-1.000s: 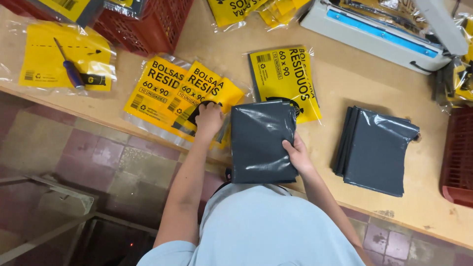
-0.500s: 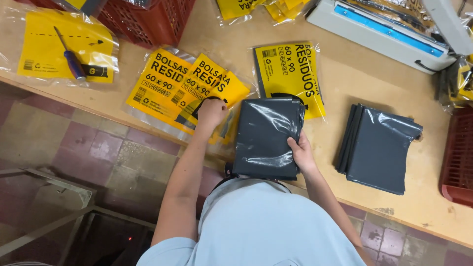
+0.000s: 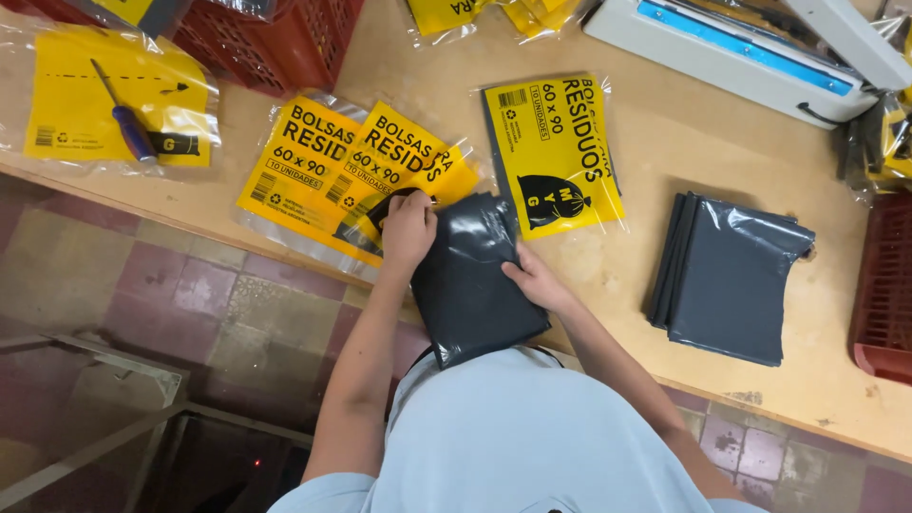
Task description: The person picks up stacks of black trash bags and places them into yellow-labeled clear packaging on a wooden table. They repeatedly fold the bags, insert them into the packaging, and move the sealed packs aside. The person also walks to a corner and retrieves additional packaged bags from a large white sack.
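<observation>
Where hands press bags; packets adjoin.

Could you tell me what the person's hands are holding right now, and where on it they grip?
Both hands hold the folded dark grey plastic bag: the left hand at its top left corner, the right hand pressing on its right edge.

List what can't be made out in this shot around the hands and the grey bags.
- Head view: fingertips of the left hand are tucked under the folded grey bag, so the grip is hidden.
- Its near end is covered by the person's shirt.
- How many bags are in the grey stack: edges too thin.
- Sealing machine and red crate: cut off by frame edges.
</observation>
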